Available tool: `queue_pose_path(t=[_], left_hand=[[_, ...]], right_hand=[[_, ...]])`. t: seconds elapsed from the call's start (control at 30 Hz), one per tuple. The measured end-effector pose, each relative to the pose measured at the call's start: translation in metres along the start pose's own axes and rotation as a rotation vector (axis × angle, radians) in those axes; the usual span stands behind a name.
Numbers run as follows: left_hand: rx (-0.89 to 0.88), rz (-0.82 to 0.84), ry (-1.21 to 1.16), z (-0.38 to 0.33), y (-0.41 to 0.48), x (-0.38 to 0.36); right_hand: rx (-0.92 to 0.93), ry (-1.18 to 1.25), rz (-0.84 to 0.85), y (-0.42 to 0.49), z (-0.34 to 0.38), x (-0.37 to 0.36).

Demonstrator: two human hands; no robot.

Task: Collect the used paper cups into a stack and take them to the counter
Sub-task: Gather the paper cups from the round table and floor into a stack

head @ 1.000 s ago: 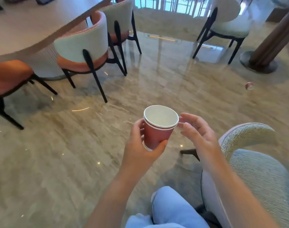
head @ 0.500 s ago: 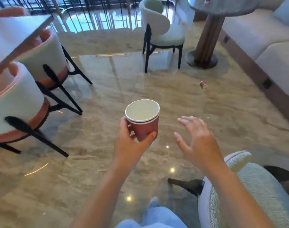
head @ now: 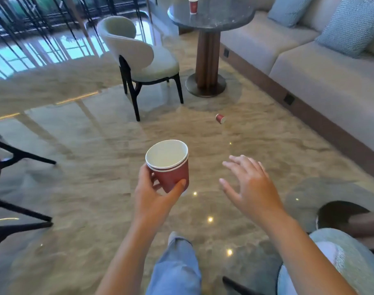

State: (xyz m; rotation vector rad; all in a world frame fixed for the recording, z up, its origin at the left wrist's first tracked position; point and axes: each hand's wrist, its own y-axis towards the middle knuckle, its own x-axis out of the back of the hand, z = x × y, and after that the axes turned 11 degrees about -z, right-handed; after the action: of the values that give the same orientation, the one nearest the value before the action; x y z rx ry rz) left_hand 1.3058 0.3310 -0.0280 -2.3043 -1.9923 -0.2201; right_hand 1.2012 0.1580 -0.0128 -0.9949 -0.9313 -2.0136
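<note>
Polished marble floor (head: pixel 96 188) runs ahead of both hands. The left hand (head: pixel 154 196) grips the stack (head: pixel 168 165) near its base, rims tilted rightward; a jolt could tip it. The right hand (head: pixel 247 188) hovers spread and empty. One cup (head: pixel 220 118) lies beyond it, another (head: pixel 193 5) on the far bench (head: pixel 224 18).

We saw a polished marble floor (head: pixel 96 167) carrying one red paper cup (head: pixel 220 118) on its side, near the pedestal foot (head: pixel 205 85). Another red cup (head: pixel 193 5) stood upright on the round dark tabletop (head: pixel 220 17).
</note>
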Motion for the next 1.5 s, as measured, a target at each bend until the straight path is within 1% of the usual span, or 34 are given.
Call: queue_pose_path(t=[0.2, 0.33, 0.47, 0.67, 0.8, 1.0, 1.07, 1.27, 1.5], left_hand=[[-0.069, 0.133, 0.019, -0.018, 0.144, -0.037], [-0.090, 0.209, 0.033, -0.016, 0.205, -0.070], [-0.063, 0.264, 0.041, -0.007, 0.256, -0.111], [-0.059, 0.294, 0.050, -0.017, 0.338, -0.207], [-0.076, 0.284, 0.080, -0.027, 0.395, -0.271], [-0.024, 0.229, 0.100, -0.032, 0.476, -0.347], [-0.025, 0.239, 0.097, -0.032, 0.488, -0.357], [0.004, 0.240, 0.128, -0.005, 0.576, -0.429], [0.004, 0.241, 0.191, 0.049, 0.691, -0.512]], right_hand=[[-0.110, 0.000, -0.050, 0.117, 0.018, -0.033], [-0.192, -0.034, -0.048, 0.169, 0.002, -0.049], [-0.266, -0.045, -0.050, 0.216, -0.025, -0.065], [-0.299, -0.029, -0.058, 0.316, -0.090, -0.084], [-0.286, -0.025, -0.049, 0.395, -0.140, -0.086], [-0.292, -0.008, -0.007, 0.500, -0.201, -0.092], [-0.288, -0.010, -0.007, 0.516, -0.209, -0.096], [-0.293, 0.006, 0.031, 0.610, -0.260, -0.141], [-0.305, 0.017, 0.045, 0.723, -0.333, -0.223]])
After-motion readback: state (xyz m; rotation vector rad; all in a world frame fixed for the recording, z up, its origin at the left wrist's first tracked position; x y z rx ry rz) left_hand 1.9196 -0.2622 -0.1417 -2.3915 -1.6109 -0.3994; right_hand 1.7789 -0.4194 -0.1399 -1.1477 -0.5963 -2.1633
